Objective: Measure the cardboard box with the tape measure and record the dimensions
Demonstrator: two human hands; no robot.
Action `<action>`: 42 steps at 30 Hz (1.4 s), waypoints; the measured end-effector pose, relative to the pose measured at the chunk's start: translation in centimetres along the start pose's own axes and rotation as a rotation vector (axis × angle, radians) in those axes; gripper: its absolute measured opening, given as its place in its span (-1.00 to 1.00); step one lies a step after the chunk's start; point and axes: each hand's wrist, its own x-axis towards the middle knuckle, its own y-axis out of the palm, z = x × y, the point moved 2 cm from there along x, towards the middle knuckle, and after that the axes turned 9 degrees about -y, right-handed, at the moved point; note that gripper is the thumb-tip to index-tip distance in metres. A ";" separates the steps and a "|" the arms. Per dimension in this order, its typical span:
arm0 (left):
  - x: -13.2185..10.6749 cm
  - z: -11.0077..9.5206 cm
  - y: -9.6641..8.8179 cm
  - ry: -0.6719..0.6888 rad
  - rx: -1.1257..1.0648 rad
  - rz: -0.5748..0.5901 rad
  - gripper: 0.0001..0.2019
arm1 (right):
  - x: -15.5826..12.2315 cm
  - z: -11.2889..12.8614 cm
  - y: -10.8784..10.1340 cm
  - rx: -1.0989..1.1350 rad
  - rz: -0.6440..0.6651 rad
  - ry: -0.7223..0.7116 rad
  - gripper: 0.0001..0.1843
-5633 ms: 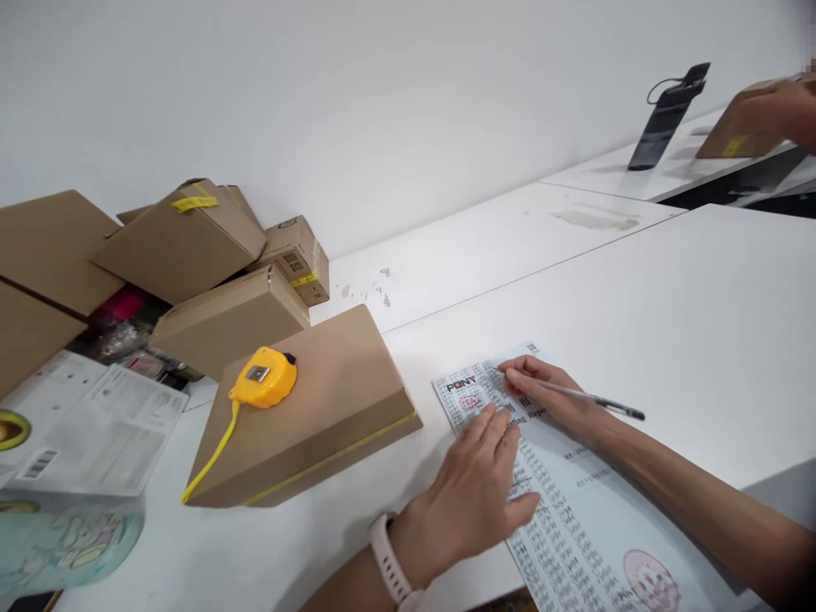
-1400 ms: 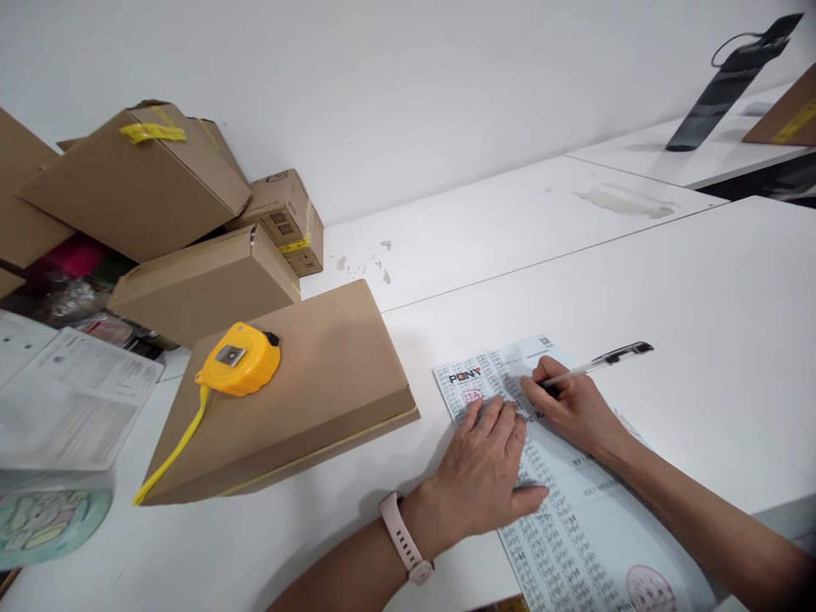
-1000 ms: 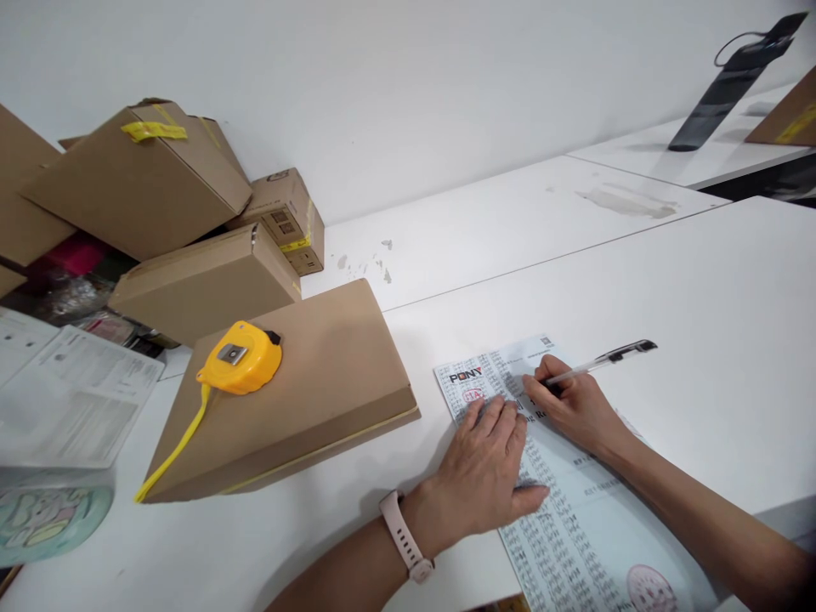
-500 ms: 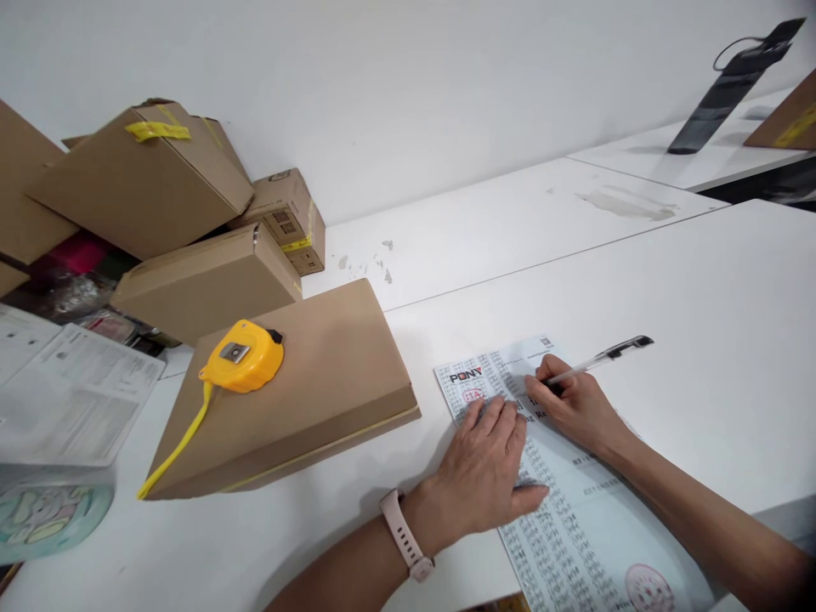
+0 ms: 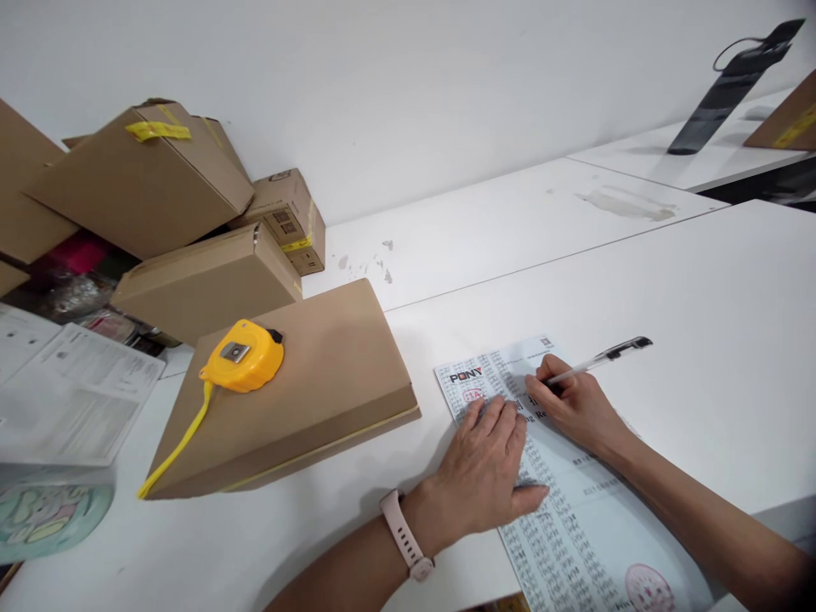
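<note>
A pen (image 5: 590,363) with a clear barrel and black cap end slants up out of my right hand (image 5: 577,410), whose fingers pinch it near the tip. That hand rests on a pale blue printed sheet (image 5: 612,510) headed "PONY", filled with rows of small dark writing and bearing a red round stamp. The pen's point is hidden behind the fingers. Flat on the sheet's left part lies my left hand (image 5: 485,467), fingers stretched out, a pink watch on its wrist. To the left, a yellow tape measure (image 5: 246,357) sits on a closed cardboard box (image 5: 325,365), its tape partly pulled out.
Several cardboard boxes (image 5: 153,187) are stacked at the back left against the wall. Printed papers (image 5: 95,391) and a teal patterned container (image 5: 57,518) are at the left edge. A dark water bottle (image 5: 717,102) stands at the far right on the white table (image 5: 701,297).
</note>
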 end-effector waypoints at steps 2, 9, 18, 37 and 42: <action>0.0 0.0 0.0 -0.004 -0.006 0.004 -0.27 | 0.0 -0.1 0.0 0.006 -0.003 0.008 -0.66; -0.1 0.0 -0.2 -0.003 -0.003 0.006 -0.26 | 0.0 -0.3 -0.2 0.035 -0.063 -0.001 -0.66; -0.3 -0.5 -0.8 -0.013 -0.040 -0.022 -0.38 | 0.8 -2.1 -0.5 -0.260 -0.014 -0.412 -0.55; -12.5 13.9 -18.6 -1.120 0.058 -0.567 -0.37 | 1.7 -3.4 -0.4 -0.118 -0.234 -0.221 -0.61; -11.6 13.8 -19.6 -1.105 0.005 -0.592 -0.36 | 1.5 -2.3 -1.0 -0.106 -0.312 -0.209 -0.65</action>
